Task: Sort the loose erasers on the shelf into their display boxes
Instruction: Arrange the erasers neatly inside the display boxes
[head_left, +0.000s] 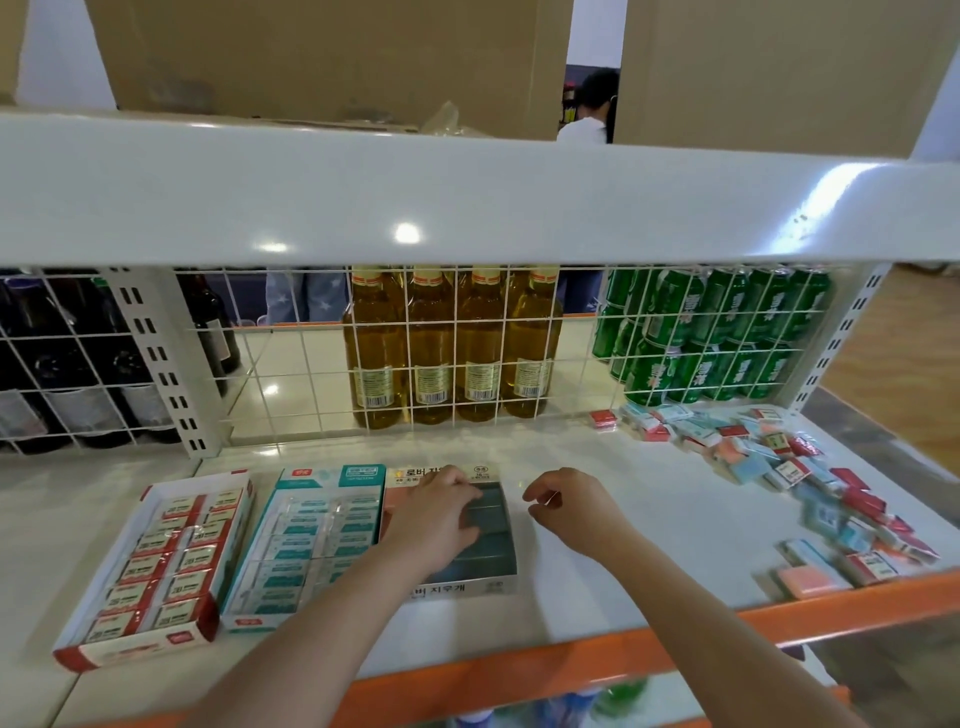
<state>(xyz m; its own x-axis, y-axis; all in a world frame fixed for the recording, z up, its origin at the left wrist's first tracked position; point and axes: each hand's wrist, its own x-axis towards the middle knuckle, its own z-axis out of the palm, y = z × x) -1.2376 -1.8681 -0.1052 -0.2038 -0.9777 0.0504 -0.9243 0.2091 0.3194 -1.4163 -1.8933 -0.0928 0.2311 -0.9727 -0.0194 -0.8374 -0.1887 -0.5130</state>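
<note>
Three display boxes stand side by side on the white shelf (649, 519): a red one (150, 566) full of red-labelled erasers, a teal one (306, 540) with teal-labelled erasers, and a pink one (498, 556) holding dark teal erasers. My left hand (436, 519) lies over the pink box with its fingers pressing on the erasers inside. My right hand (571, 509) hovers just right of that box, fingers loosely curled and holding nothing. A heap of loose erasers (810, 478) in red, teal and pink stretches along the shelf's right side.
A wire grid (457, 353) closes the shelf's back; behind it stand yellow bottles (452, 343), green cans (711, 332) and dark bottles (78, 364). An upper shelf (415, 202) overhangs. The front edge is orange (571, 660). A person (592, 109) stands far behind.
</note>
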